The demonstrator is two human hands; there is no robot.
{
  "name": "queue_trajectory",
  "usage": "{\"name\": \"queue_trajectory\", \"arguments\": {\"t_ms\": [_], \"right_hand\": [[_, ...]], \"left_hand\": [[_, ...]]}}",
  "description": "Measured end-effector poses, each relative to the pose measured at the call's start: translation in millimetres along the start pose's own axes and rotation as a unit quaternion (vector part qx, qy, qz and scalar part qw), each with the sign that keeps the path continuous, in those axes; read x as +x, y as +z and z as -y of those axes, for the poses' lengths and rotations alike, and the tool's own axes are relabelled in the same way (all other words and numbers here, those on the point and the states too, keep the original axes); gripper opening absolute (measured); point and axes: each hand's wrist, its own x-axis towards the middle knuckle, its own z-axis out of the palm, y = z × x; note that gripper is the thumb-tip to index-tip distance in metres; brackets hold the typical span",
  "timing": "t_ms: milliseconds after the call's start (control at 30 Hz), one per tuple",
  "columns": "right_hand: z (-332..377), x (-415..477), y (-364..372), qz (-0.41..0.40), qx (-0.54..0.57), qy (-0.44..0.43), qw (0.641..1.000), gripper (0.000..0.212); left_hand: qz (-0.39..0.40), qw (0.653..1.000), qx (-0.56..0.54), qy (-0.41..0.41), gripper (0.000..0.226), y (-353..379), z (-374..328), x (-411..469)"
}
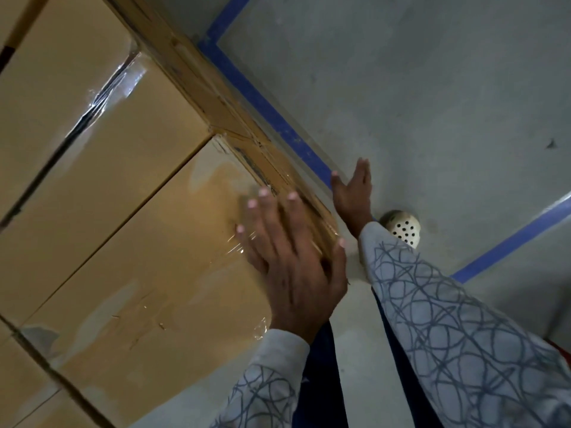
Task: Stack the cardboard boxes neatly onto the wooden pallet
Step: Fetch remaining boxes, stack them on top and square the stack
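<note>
Several taped cardboard boxes stand packed side by side, seen from above. The nearest cardboard box (148, 273) has a glossy taped top. My left hand (290, 257) lies with straight, spread fingers over that box's top right corner, blurred by motion. My right hand (352, 193) is held flat and open beside the box's right side, lower down near the floor; whether it touches the box I cannot tell. A second box (102, 143) sits behind the near one, and a third box (55, 57) beyond that. The wooden pallet is hidden under the boxes.
Grey concrete floor (432, 103) spreads to the right, marked with blue tape lines (272, 115). A white perforated shoe (401, 227) shows past my right sleeve. More cardboard (27, 396) fills the lower left corner.
</note>
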Motion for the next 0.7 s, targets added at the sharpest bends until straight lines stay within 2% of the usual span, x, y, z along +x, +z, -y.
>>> {"name": "queue_trajectory", "arguments": {"t_ms": [67,133,167,267,300,367,400,500,533,600,633,700], "right_hand": [[17.2,1.7,13.8,0.111,0.052,0.042,0.992,0.083],[22.0,-10.0,21.2,0.259,0.034,0.052,0.964,0.086],[23.6,-13.0,22.2,0.270,0.043,0.049,0.961,0.082],[19.6,-3.0,21.2,0.153,0.161,0.084,0.971,0.072],[18.4,-3.5,22.5,0.161,0.147,0.086,0.972,0.075],[11.6,-5.8,28.4,0.234,0.099,0.085,0.963,0.094],[9.8,-5.5,31.7,0.240,0.103,0.084,0.962,0.102],[6.2,0.5,39.8,0.156,0.182,0.100,0.966,0.085],[10.5,1.3,37.9,0.170,0.165,0.098,0.967,0.086],[17.3,0.5,36.2,0.265,0.120,0.070,0.954,0.090],[22.1,1.2,34.4,0.273,0.129,0.057,0.952,0.087],[26.8,5.7,35.4,0.232,0.158,0.058,0.958,0.082]], "left_hand": [[-0.013,0.998,-0.014,-0.053,0.100,0.5,7.5,3.7],[0.001,0.998,-0.021,-0.056,0.105,5.5,11.9,1.9],[0.001,0.998,-0.023,-0.052,0.106,9.1,13.1,1.6],[-0.001,0.998,-0.036,-0.060,0.106,11.5,11.8,2.8],[-0.006,0.997,-0.037,-0.061,0.106,11.8,11.5,3.3],[-0.011,0.997,-0.041,-0.061,0.107,13.4,10.7,3.7],[-0.011,0.997,-0.045,-0.061,0.108,14.5,11.2,3.8],[-0.014,0.997,-0.047,-0.060,0.109,17.0,12.2,3.1],[-0.015,0.997,-0.051,-0.058,0.109,17.0,11.5,3.5],[-0.019,0.997,-0.058,-0.051,0.110,16.7,10.3,3.5],[-0.018,0.997,-0.059,-0.048,0.110,17.1,10.7,2.8],[-0.017,0.997,-0.059,-0.046,0.110,17.8,11.4,2.4]]}}
